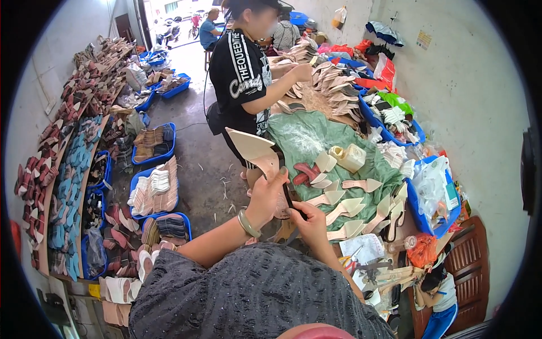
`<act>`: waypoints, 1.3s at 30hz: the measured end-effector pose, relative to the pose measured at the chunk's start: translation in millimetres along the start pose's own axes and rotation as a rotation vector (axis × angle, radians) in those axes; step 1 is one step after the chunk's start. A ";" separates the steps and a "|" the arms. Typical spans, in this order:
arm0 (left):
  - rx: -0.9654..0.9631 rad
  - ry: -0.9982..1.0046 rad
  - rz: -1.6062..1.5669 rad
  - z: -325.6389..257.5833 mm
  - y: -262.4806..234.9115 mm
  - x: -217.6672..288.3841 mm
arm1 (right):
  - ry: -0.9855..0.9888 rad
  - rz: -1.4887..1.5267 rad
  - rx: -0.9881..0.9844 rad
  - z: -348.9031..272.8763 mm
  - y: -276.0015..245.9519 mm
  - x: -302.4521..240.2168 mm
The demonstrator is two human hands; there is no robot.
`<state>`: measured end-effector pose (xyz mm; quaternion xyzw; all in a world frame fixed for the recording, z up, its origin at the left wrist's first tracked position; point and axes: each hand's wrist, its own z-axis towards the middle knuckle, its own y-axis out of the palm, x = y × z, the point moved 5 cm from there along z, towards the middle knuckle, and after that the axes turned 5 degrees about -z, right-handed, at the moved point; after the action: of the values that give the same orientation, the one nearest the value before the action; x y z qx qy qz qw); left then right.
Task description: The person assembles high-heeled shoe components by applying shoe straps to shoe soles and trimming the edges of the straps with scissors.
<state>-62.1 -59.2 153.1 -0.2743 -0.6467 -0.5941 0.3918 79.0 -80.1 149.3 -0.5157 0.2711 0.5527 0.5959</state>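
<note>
My left hand (265, 198) is closed around the middle of a pointed shoe insole (254, 151), cream at the toe and pinkish along the rest, tilted with its toe up and away. Along its heel part runs a thin black strip (289, 195). The fingers of my right hand (311, 221) pinch this strip close to the heel. On the green cloth (293, 133) to the right lie several similar insoles (345, 209), some with black strips. Beside them are dark red shoe pieces (305, 174) and a cream plastic container (353, 158).
A person in black (240, 73) stands at the table's far left side, close ahead. Blue baskets (432, 229) of materials line the right; others (155, 144) stand on the floor at left. Racks of shoe parts (70, 169) fill the left wall. Another person (443, 305) sits at lower right.
</note>
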 end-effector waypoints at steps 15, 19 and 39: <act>-0.952 0.971 1.643 -20.2 42.6 47.5 | -0.354 -0.608 -0.218 15.5 -10.0 -37.1; -1.160 0.031 1.564 8.6 15.5 19.7 | -0.475 -0.607 -0.279 36.6 -4.1 -55.9; -0.813 -0.215 0.789 -15.3 64.7 57.2 | -0.046 0.549 -0.026 45.0 -98.0 -48.5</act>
<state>-37.3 -71.3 236.4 -0.6821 -0.2516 -0.5727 0.3789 148.1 -43.3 237.9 -0.4177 0.3799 0.7087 0.4229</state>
